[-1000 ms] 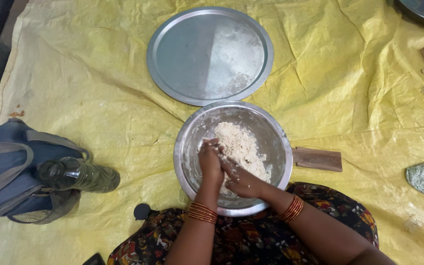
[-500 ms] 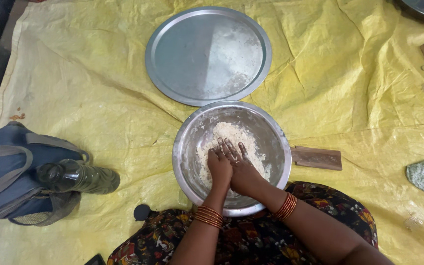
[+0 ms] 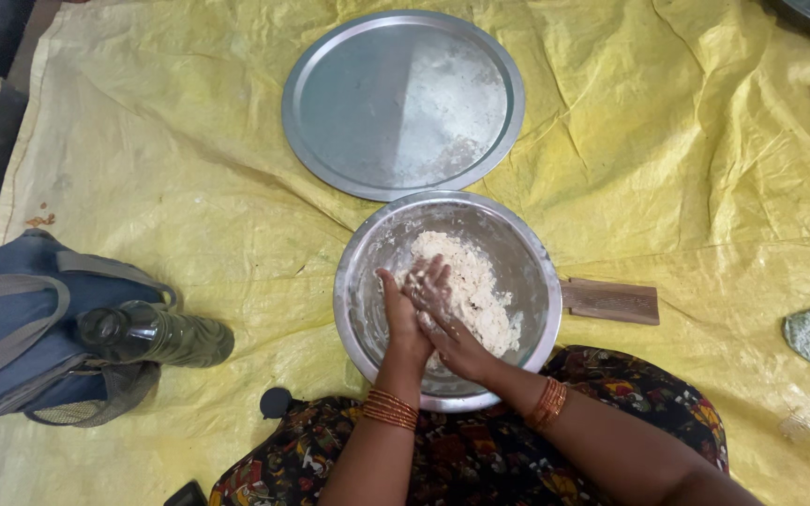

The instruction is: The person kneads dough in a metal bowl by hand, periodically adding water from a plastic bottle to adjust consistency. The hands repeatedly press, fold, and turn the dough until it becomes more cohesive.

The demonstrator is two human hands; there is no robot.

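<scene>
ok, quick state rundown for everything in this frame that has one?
bowl: upright, holds dough, both hands inside
dough: crumbly, loose, not yet one smooth lump
left hand: in the bowl, pressed against the right hand
right hand: in the bowl, floury, fingers spread, empty grip
tray: flat on the sheet, dusted with flour, nothing on it
bottle: lying on its side against the bag
bag: on the sheet, straps loose

A round steel bowl (image 3: 365,281) sat upright just below the flat steel plate (image 3: 367,112), their rims nearly touching; pale, crumbly dough (image 3: 475,281) lay heaped inside, toward its right wall; flour dusted the bowl's inner surface.
</scene>
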